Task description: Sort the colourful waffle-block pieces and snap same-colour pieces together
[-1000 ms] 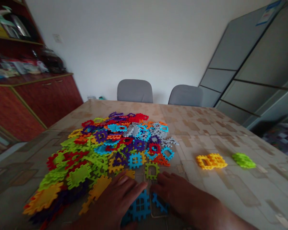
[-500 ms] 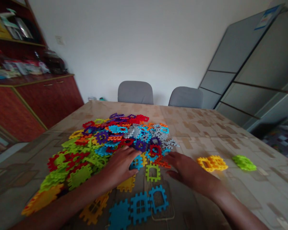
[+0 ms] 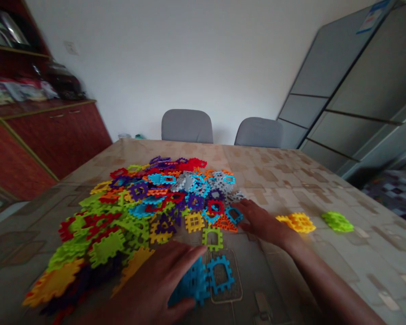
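Note:
My left hand (image 3: 162, 282) is low in the view, its thumb and forefinger around blue plastic interlocking tiles (image 3: 193, 280); the palm hides part of them. A blue square-holed tile (image 3: 220, 274) lies beside them. My right hand (image 3: 262, 222) is at the right edge of the pile, fingers and thumb closed at the rim of another blue square-holed tile (image 3: 233, 215). An orange tile (image 3: 226, 222) and a red tile (image 3: 215, 207) touch that spot. Between my hands lies a lime-green square-holed tile (image 3: 212, 238), with a yellow window tile (image 3: 194, 222) behind it.
A wide pile of mixed tiles (image 3: 122, 221) covers the left of the patterned table (image 3: 267, 167). Yellow tiles (image 3: 301, 222) and a green stack (image 3: 337, 221) sit on the right. Two grey chairs (image 3: 186, 125) stand behind, with a red-brown cabinet (image 3: 54, 131) at the left.
My left hand has come back toward me from the pile to the blue tiles, and the blue window tile that lay under it has left its spot. My right hand has shifted slightly.

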### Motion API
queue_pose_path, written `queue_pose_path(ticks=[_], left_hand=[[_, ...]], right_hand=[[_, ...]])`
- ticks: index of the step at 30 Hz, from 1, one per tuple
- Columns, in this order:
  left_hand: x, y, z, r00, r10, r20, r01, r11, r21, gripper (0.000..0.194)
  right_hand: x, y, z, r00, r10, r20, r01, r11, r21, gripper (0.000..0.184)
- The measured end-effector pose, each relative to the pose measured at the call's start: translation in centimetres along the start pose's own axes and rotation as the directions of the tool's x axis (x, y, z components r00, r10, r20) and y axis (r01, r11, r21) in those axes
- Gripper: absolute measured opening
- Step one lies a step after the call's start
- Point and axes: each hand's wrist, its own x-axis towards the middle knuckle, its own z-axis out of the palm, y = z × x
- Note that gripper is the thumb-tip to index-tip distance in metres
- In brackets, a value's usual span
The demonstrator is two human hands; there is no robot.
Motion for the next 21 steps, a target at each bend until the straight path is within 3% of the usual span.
queue_pose_path(ticks=[7, 15, 19, 21], left_hand=[[0.3, 1.3, 0.5, 0.988, -0.021, 0.152, 0.021, 1.0, 0.003, 0.074], [0.5, 1.0, 1.3, 0.993, -0.022, 0.119, 0.02, 1.0, 0.018, 0.081], [0.7, 1.2, 0.9, 0.986, -0.037, 0.16, 0.036, 0.999, 0.011, 0.082], [0.7, 1.3, 0.8, 0.984, -0.055, 0.172, 0.055, 0.998, 0.006, 0.083]], right_hand=[[-0.1, 0.9, 0.2, 1.0, 0.011, 0.013, -0.011, 1.0, 0.002, 0.054], [0.0, 0.9, -0.5, 0.998, 0.034, -0.057, -0.04, 0.994, -0.098, 0.035], [-1.2, -0.2, -1.5, 0.997, 0.004, -0.071, -0.012, 0.993, -0.115, 0.038], [-2.1, -1.8, -2.0, 0.998, -0.063, -0.029, 0.06, 0.996, -0.072, 0.045]])
